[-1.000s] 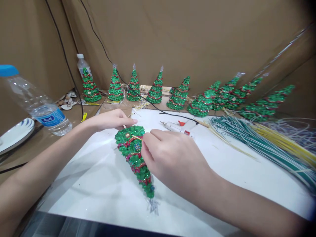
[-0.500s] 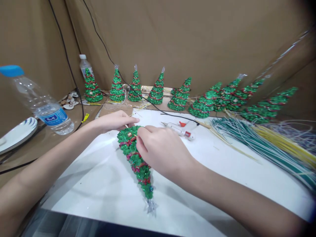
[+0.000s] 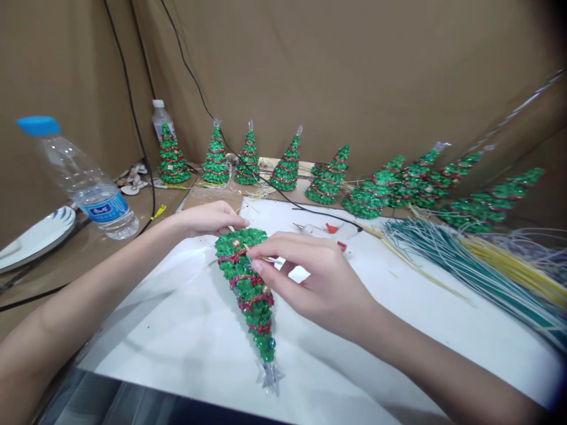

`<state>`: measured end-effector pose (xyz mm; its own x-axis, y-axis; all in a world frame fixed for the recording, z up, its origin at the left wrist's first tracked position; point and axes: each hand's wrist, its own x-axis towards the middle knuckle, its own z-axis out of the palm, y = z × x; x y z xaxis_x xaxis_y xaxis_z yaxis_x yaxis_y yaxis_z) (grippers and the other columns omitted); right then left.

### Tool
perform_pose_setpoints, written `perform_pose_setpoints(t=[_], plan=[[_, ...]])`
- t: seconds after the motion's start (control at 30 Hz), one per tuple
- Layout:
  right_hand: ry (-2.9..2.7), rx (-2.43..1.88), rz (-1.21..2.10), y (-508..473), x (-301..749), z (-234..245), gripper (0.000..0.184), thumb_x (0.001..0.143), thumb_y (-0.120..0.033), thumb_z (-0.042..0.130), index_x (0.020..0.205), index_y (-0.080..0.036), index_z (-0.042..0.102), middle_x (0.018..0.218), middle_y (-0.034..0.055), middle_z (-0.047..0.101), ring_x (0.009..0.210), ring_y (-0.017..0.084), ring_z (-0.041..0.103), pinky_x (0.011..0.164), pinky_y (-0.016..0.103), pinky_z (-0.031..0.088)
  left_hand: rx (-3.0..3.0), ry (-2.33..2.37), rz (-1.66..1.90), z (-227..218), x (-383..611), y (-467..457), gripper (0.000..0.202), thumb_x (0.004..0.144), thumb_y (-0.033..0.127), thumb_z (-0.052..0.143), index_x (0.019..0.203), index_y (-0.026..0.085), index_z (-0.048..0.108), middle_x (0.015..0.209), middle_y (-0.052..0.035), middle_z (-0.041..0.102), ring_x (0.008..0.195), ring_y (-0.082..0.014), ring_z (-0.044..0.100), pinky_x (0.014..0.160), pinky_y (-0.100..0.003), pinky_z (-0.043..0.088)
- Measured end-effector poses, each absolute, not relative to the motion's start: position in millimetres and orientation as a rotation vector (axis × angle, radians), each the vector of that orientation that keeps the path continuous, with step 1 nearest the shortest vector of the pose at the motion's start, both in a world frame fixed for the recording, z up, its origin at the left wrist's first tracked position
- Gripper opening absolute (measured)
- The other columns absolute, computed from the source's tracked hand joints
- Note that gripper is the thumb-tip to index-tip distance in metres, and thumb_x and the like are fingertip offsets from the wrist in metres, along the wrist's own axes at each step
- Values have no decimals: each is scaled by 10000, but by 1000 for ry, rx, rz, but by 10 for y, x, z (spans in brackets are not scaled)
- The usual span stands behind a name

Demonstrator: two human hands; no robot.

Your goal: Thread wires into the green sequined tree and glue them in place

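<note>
has bare left hand (image 3: 211, 217) and bare right hand (image 3: 316, 274), with slim fingers (image 3: 287, 250), rounded knuckles (image 3: 326, 255), short, plain-looking nails (image 3: 257, 265) where visible, and narrow wrists (image 3: 370, 319). shows bare left forearm (image 3: 101, 289) and bare right forearm (image 3: 429, 357), slender and smooth, broadening toward outer edges of view. at bottom edge, shows greyish folds (image 3: 97, 398) at left and dark patch (image 3: 195, 412) beside them, too blurred to tell whether worn as clothing.
</note>
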<state>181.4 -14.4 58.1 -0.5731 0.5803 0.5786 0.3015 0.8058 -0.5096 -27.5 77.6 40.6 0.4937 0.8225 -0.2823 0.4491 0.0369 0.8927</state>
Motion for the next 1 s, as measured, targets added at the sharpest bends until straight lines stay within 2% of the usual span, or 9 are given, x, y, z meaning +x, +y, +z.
perform_pose_setpoints(t=[0.17, 0.27, 0.43, 0.6, 0.73, 0.87, 1.0], plan=[[-2246, -543, 220, -48, 1750, 499, 157, 899, -107, 547, 927, -117, 701, 866, 60, 733, 701, 100, 635, 608, 209, 497, 1608, 1121, 385, 402, -276, 775, 476, 708, 555, 711, 507, 172, 510, 449, 83, 250, 434, -64, 194, 470, -288, 84], [-2300, -591, 171, -14, 1730, 487, 163, 885, -88, 555, 907, -125, 712, 843, 49, 733, 653, 93, 619, 580, 207, 489, 1589, 1144, 389, 430, -253, 735, 499, 661, 574, 735, 483, 177, 489, 438, 76, 299, 424, -60, 218, 462, -280, 106], [-2257, -606, 243, -36, 1762, 537, 117, 860, -96, 598, 895, -152, 694, 803, 8, 730, 625, 75, 618, 558, 187, 497, 1555, 1169, 388, 456, -232, 697, 432, 682, 499, 721, 481, 170, 525, 428, 54, 388, 417, -70, 307, 457, -273, 146], [-2264, -580, 169, -63, 1854, 600, 113, 851, -93, 619, 880, -183, 681, 786, -22, 742, 620, 70, 647, 548, 173, 501, 1507, 1189, 393, 462, -233, 696, 385, 748, 397, 680, 484, 165, 524, 457, 41, 440, 436, -73, 357, 478, -264, 212], [-2304, -536, -54, -22, 1899, 603, 100, 841, -103, 651, 886, -182, 691, 747, -30, 743, 584, 72, 653, 537, 177, 490, 1502, 1190, 389, 445, -236, 708, 371, 770, 376, 663, 494, 159, 540, 465, 37, 446, 435, -73, 340, 470, -268, 177], [-2310, -437, -377, 11, 1899, 587, 65, 858, -113, 633, 854, -157, 681, 722, 5, 736, 589, 105, 663, 537, 217, 501, 1516, 1184, 399, 409, -250, 730, 387, 746, 398, 689, 485, 167, 523, 437, 56, 390, 420, -69, 287, 470, -272, 157], [-2361, -329, -469, -17, 1881, 616, 153, 873, -44, 557, 860, -144, 672, 758, 36, 742, 681, 137, 701, 609, 236, 566, 1523, 1178, 400, 407, -255, 731, 393, 750, 406, 691, 486, 164, 529, 437, 56, 387, 416, -67, 277, 467, -269, 167]])
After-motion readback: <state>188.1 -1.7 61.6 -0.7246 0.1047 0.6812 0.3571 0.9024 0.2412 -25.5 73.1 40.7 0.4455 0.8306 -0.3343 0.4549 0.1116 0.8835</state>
